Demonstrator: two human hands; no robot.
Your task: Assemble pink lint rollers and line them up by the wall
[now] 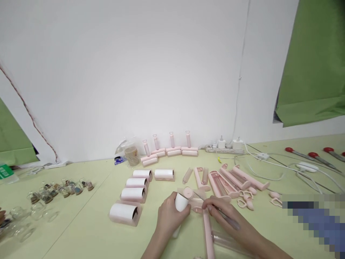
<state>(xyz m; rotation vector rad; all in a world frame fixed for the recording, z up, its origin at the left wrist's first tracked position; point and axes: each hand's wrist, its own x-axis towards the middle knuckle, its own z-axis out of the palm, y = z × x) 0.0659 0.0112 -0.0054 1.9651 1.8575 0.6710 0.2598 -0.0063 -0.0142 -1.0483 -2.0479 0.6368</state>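
White roll: located at the near middle of the worktop, gripped in the left hand, whose fingers are curled closed around it. A round pink end piece sits just beyond the roll, touching or nearly so; which cannot be told.

Right hand: fingers pinched closed on a thin grey tool, its tip directed at the roll's end. A long pink handle lies under this hand, with a clear sleeve beside it.

Finished stock, as judged from the layout: four upright rollers stand in a row against the wall, each with handle raised. Five covered rolls lie in pink trays to the left of the hands, apparently prepared but without handles.

Outstanding, as judged: a group of loose pink frames and covers lies to the right of the hands, unjoined, with small pink loop pieces near them. The unit in hand appears to be mid-assembly, roll not yet seated on its handle.

Other items noted: small glass jars at far left, a power strip with plugs at the wall, red-capped tools at far right.
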